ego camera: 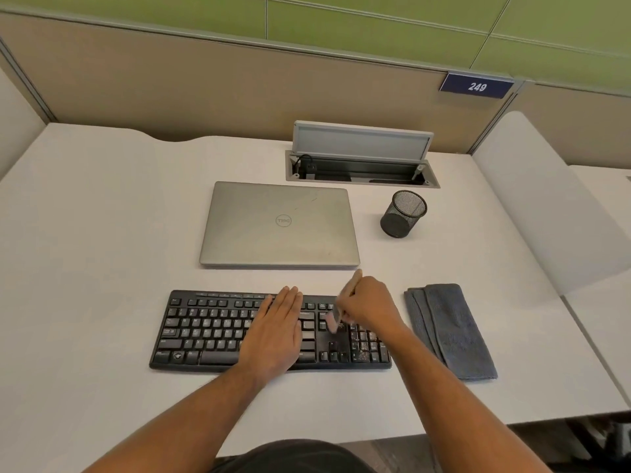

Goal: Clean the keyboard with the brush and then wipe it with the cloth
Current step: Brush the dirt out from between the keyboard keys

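Black keyboard [239, 331] is steadied at desk [102, 233] centre by the flat, straight-fingered left hand [276, 331]; brush [336, 317] is gripped in the right hand [367, 307] at the navigation keys. Brushing is judged underway; speckled numpad needs sweeping next, grey cloth [450, 331] lying unused alongside.

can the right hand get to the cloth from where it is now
Probably yes: the folded grey cloth lies on the desk just right of the keyboard, nothing between, but the right hand grips the brush.

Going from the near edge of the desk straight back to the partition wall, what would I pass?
keyboard → closed laptop → open cable box
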